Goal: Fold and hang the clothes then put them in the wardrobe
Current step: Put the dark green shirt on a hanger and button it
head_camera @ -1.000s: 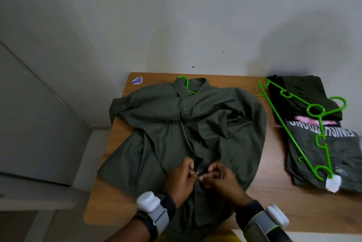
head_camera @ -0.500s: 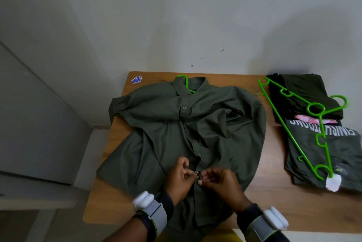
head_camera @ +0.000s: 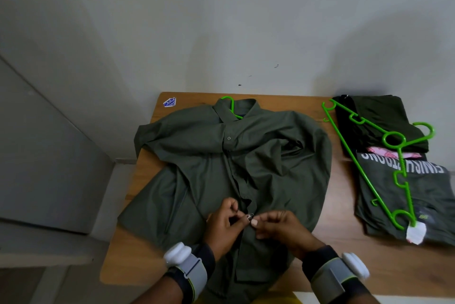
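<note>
Left hand (head_camera: pixel 222 223) and right hand (head_camera: pixel 283 227) are pinched together on the placket of the green shirt (head_camera: pixel 246 156), laid flat on the table (head_camera: pixel 342 195) beneath them, seemingly so a button can be fastened.

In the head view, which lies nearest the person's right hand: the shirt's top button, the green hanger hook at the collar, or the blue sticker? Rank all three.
From the right hand, which pinches the shirt front:
1. The top button, up the shirt's middle.
2. The hanger hook, just beyond, at the collar.
3. The blue sticker, at the far left corner of the table.
</note>
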A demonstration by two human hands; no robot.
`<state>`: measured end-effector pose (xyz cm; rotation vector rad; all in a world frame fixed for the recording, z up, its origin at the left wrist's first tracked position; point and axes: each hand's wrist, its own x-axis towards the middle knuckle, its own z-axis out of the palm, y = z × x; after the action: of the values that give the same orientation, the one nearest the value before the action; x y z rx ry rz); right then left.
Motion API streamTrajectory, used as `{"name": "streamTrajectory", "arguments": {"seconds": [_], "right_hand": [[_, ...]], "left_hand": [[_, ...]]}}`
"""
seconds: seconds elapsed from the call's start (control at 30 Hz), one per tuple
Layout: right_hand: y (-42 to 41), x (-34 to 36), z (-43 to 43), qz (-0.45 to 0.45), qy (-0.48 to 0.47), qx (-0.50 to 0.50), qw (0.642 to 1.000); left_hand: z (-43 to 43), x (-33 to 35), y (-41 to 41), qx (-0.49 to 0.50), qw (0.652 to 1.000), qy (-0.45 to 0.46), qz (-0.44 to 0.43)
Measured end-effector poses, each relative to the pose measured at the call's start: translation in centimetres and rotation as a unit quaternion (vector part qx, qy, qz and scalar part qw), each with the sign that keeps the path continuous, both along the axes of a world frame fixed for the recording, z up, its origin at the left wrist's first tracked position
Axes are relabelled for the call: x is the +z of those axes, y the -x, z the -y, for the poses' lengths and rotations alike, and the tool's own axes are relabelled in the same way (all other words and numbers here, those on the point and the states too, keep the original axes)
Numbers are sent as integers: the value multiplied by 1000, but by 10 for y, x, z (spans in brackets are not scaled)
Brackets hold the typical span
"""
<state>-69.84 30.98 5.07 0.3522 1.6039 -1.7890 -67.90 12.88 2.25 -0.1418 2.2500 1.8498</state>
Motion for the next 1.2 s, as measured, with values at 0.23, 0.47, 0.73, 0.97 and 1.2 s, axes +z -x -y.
{"name": "streamTrajectory", "arguments": {"seconds": [0.23, 0.47, 0.73, 0.97, 1.2], "right_hand": [[3, -7, -1, -17, -121, 105, 987], [47, 5, -7, -294, -385, 153, 861], [116, 19, -13, -361, -363, 125, 850], [225, 38, 18, -502, -396, 74, 765], [315, 22, 69, -441, -561, 320, 623]], "left_hand": [[9, -10, 9, -107, 989, 100, 25], [12, -2, 18, -174, 854, 486, -61], [9, 13, 43, -439, 786, 390, 194], [5, 34, 106, -17, 899, 413, -146], [-1, -17, 99, -65, 841, 535, -49]]}}
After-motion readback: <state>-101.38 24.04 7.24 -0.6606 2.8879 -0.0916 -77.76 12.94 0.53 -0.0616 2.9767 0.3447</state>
